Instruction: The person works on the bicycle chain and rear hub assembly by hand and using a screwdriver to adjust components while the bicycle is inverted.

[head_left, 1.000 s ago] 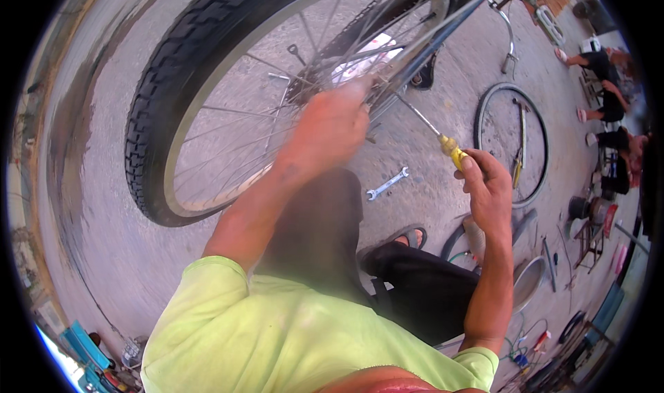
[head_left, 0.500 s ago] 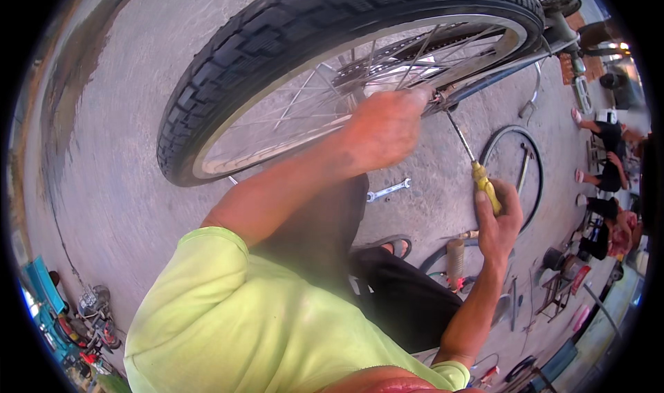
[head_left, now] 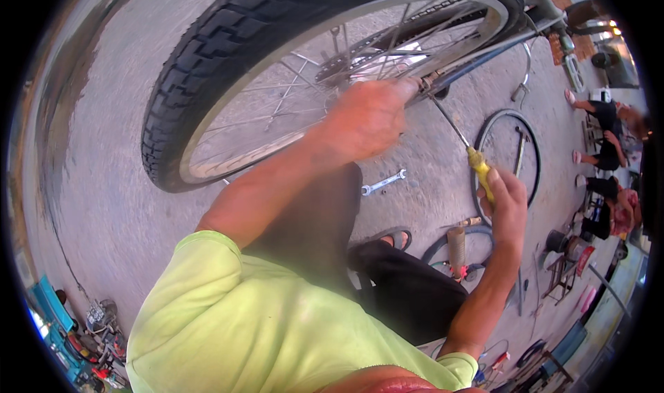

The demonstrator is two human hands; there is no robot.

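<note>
Fingers, left: those of the left hand were curled and pressed against the bicycle wheel at its hub, just where the frame tube met it; whether they pinched any part could not be told.
Fingers, right: those of the right hand were wrapped tight around the yellow handle of the screwdriver.
Screwdriver: its thin shaft ran up and left from the right fingers, the tip touching the hub area just beside the left fingers.
Wheel: black knobby tyre, silver rim and spokes, arching above and left of both hands.
Wrench: lay on the concrete floor below the left fingers, apart from them.
Loose tyre: lay on the floor behind the right fingers.
</note>
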